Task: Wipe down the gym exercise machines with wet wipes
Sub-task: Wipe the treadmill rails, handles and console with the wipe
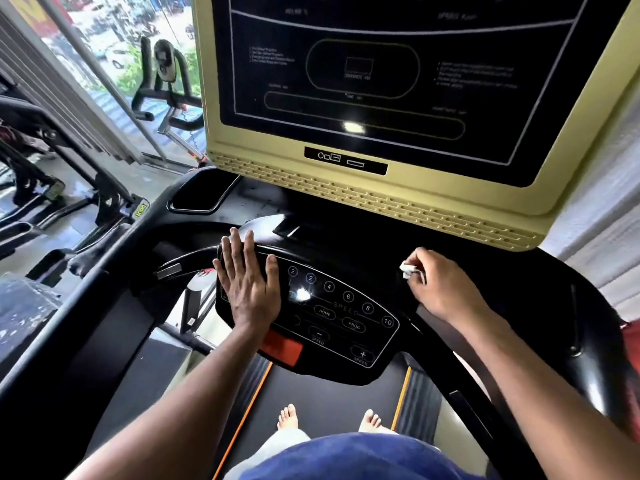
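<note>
- Here, a treadmill is seen from above, with a black keypad set below a dark screen framed in pale yellow.
- The left hand is laid flat on the keypad's left end, fingers straight and spread a little; nothing is held in it.
- The right hand is curled around a small white wipe, which is pinched at the fingertips.
- The wipe is pressed against the glossy black console just right of the keypad, near its upper edge.
- Number keys and keys marked HOME, PROG and SPEED are shown on the keypad between the two hands; an orange patch is seen at its lower left.
- Two bare feet are planted on the belt below, which is edged with orange lines.
- An exercise bike is visible at upper left, beside a window.
</note>
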`<state>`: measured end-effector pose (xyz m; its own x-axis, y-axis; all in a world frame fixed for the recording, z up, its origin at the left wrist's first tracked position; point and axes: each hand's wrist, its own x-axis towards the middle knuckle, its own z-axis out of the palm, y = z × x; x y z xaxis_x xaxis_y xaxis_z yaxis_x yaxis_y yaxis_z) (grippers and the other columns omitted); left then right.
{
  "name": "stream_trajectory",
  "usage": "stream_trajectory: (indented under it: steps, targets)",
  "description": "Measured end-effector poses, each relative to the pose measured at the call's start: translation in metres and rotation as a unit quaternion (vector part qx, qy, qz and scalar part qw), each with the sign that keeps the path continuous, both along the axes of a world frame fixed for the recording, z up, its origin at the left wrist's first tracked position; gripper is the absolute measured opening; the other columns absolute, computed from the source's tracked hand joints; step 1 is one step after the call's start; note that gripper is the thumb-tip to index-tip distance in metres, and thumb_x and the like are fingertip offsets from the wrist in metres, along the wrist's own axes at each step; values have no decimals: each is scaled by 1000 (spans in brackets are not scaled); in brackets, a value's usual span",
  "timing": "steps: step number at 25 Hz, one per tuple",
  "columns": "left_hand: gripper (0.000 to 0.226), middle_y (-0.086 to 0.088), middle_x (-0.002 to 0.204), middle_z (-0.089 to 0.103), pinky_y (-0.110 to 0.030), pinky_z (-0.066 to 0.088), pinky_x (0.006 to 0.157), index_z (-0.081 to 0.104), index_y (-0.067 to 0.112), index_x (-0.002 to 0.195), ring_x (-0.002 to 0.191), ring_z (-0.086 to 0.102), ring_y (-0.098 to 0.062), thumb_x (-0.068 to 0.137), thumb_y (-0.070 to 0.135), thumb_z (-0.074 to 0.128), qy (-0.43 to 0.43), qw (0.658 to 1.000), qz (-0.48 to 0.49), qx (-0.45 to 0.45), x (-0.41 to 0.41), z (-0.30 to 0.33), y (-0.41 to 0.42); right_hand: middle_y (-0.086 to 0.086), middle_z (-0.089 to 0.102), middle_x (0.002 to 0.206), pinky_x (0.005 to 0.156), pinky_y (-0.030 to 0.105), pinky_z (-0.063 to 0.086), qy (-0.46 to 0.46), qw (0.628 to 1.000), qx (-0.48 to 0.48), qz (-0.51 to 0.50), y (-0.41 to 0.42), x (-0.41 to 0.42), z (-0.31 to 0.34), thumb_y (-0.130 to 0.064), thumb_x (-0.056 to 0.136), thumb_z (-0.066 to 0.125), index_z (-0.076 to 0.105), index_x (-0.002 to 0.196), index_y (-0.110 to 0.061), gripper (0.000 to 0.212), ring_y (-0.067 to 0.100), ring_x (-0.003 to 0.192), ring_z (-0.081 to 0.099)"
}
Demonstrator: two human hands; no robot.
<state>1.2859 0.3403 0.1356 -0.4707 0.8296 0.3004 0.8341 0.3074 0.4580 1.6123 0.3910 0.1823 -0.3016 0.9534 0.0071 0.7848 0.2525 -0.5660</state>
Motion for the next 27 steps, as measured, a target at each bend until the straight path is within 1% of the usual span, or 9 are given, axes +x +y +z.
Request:
stream_trajectory:
  steps: [3, 7, 11, 14, 16, 18, 20, 24, 27]
  targets:
    - [71, -3, 174, 8, -48, -4, 129, 23, 21, 164, 161, -3, -17, 101, 54, 25, -9, 1000, -1, -1, -1, 1, 1, -2, 57, 103, 53, 20, 31, -48, 999, 8, 1, 20, -31, 2, -16, 100, 57, 60, 112, -15, 12, 17, 76, 60]
    - [73, -2, 174, 9, -49, -3, 129, 26, 20, 163, 161, -4, -16, 100, 57, 25, -16, 1000, -12, -2, -4, 0, 0, 0, 56, 106, 54, 19, 33, -37, 999, 21, 14, 35, -77, 4, -20, 105, 54, 63, 118, -13, 17, 11, 71, 53]
    - [74, 3, 174, 11, -44, -3, 130, 26, 24, 163, 161, -2, -13, 100, 61, 29, -26, 999, -33, -5, -14, 2, -3, 6, 62, 111, 68, 28, 40, -70, 997, 12, -9, 55, -103, 7, -18, 102, 55, 60, 117, -12, 17, 21, 85, 59]
    - [72, 7, 174, 8, -42, -4, 130, 25, 26, 164, 160, -3, -10, 101, 61, 32, -19, 996, -92, -6, -26, 1, -13, 6, 63, 108, 68, 30, 37, -73, 997, -5, 33, 69, -131, 13, -21, 101, 58, 62, 114, -14, 15, 22, 87, 59]
    - [71, 6, 174, 6, -46, -6, 129, 22, 27, 165, 160, -2, -11, 104, 61, 32, 12, 989, -148, -14, -45, 1, -22, 7, 65, 107, 69, 31, 38, -68, 996, -6, 62, 77, -158, 17, -23, 101, 60, 63, 111, -14, 14, 26, 93, 63]
    - [71, 3, 175, 6, -53, -7, 128, 18, 26, 166, 161, 1, -12, 105, 63, 29, 58, 981, -185, -26, -73, 1, -30, 9, 69, 106, 72, 33, 41, -64, 995, -5, 74, 87, -187, 19, -24, 99, 62, 64, 108, -13, 14, 30, 98, 65]
    - [73, 1, 175, 5, -56, -7, 128, 15, 25, 166, 161, 2, -14, 106, 63, 28, 72, 981, -175, -35, -112, -1, -42, 9, 71, 106, 77, 35, 46, -65, 995, -15, 78, 95, -218, 20, -26, 99, 63, 66, 106, -14, 14, 31, 99, 66]
    - [76, 2, 175, 1, -56, -11, 126, 13, 25, 167, 161, 0, -15, 104, 65, 27, 91, 986, -117, -75, -207, -8, -56, 12, 71, 108, 79, 33, 47, -98, 992, -18, 75, 110, -276, 15, -28, 99, 63, 70, 107, -16, 16, 31, 100, 67]
    - [76, 2, 175, 0, -52, -17, 125, 12, 24, 166, 161, -3, -14, 102, 63, 28, 116, 981, -89, -129, -285, -10, -43, 15, 68, 109, 75, 34, 45, -148, 986, -9, 80, 116, -319, 14, -24, 99, 62, 65, 110, -14, 15, 34, 100, 66]
